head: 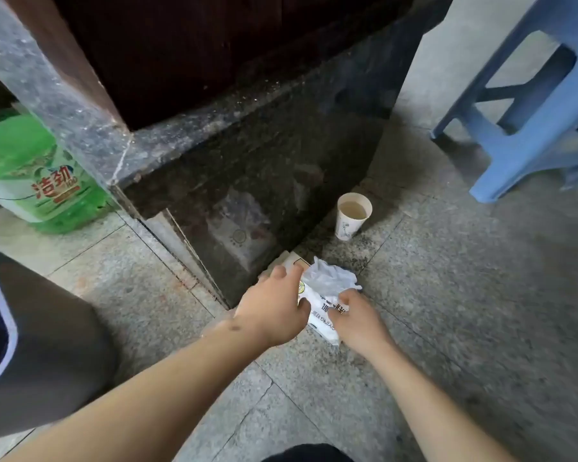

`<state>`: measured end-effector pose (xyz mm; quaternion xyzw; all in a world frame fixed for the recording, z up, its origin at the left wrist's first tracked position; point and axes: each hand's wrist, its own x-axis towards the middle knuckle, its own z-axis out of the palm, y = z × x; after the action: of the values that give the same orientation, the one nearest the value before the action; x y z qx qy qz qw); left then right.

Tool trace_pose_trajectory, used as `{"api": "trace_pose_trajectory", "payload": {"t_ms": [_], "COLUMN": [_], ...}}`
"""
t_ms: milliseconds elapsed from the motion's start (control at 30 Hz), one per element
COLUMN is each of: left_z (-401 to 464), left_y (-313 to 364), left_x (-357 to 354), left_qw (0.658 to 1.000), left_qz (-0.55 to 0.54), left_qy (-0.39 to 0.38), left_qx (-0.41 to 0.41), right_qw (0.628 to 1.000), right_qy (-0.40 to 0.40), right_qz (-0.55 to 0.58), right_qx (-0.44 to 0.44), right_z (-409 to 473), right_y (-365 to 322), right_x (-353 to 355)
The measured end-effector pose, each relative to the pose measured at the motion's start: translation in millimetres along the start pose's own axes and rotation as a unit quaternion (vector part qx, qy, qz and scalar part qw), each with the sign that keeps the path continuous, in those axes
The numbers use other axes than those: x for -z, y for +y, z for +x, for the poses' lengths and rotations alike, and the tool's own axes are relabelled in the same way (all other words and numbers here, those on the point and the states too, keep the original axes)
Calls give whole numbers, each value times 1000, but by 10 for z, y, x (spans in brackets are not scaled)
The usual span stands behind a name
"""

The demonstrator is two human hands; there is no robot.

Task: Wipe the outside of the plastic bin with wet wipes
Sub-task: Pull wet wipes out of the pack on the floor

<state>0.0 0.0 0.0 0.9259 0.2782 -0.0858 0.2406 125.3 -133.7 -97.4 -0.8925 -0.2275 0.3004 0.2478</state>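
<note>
Drawing a wipe from the pack is the step in hand, judged from the head view, the only view supplied. A white pack of wet wipes (317,311) lies on the floor (447,295), just beside the lower corner of a dark stone plinth (247,195). The left hand (274,308) rests on the pack's near-left edge, fingers spread and pressing, closed on nothing that can be seen. The right hand (357,318) has its grip pinched together at the pack's top, where a crumpled white wipe (331,278) stands up out of the opening; whether the pinch is on the wipe or on the pack film cannot be told.

Recommendation: hold the pack flat with the left hand and pull one sheet straight up, so that a second does not follow.

The plastic bin is not in sight; its place cannot be stated.

Count: one pack, one wipe showing, two hands, one paper cup (352,215) holding pale liquid near the plinth, one green detergent bottle (37,175) at the floor's far left, one blue plastic stool (528,105) at far right.
</note>
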Motion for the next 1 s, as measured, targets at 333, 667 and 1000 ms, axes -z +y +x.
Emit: {"api": "trace_pose_trajectory", "payload": {"t_ms": [333,667,1000], "left_z": [-13,-140,-182], "left_y": [-318,-453,-398], "left_x": [-106,-69,-89], "left_qw": [997,997,998], "left_qz": [-33,-30,-12], "left_qy": [-38,-43,-40], "left_qx": [61,64,47], "right_qw": [999,943,936], "right_qy": [43,-32,28], "right_qz": [18,-315,-344], "right_qx": [18,99,70], "right_z": [91,661,738], "right_y": [83,-269,-244], "right_x": [53,30,-79]}}
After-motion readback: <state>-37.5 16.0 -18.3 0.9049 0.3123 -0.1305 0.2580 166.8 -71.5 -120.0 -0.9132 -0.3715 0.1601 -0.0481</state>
